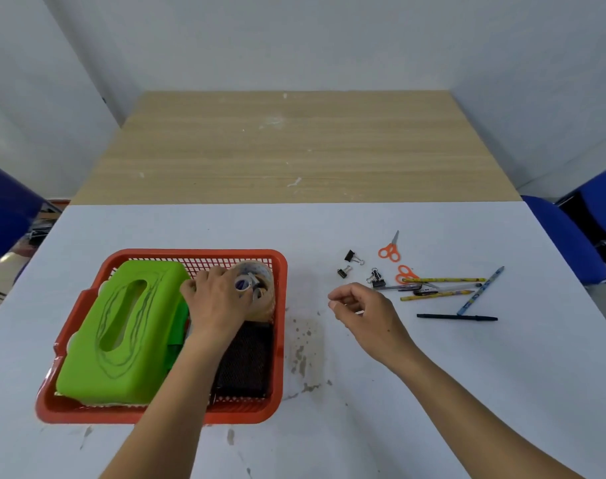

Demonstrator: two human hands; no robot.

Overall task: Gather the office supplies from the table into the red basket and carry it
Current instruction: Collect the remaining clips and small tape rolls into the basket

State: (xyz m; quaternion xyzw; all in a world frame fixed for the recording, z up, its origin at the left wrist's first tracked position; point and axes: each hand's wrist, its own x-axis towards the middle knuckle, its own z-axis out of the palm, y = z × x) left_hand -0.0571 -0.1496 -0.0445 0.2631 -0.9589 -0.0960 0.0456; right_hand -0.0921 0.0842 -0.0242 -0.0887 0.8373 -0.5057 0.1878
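Note:
The red basket [87, 407] sits on the white table at the near left. Inside it lie a green tissue box [122, 326], a black mesh holder [246, 361] and a large tape roll [265, 295]. My left hand [218, 302] reaches into the basket and holds a small tape roll [242, 283] over the large one. My right hand [362, 314] hovers over the table with loosely curled fingers and holds nothing. To its right lie three black binder clips [353, 257], two orange scissors [391, 248], and several pens and pencils [443, 288].
A wooden table [294, 150] adjoins the white one at the back. Blue chairs [577, 233] stand at the right and far left. Grey stains [303, 354] mark the white table right of the basket.

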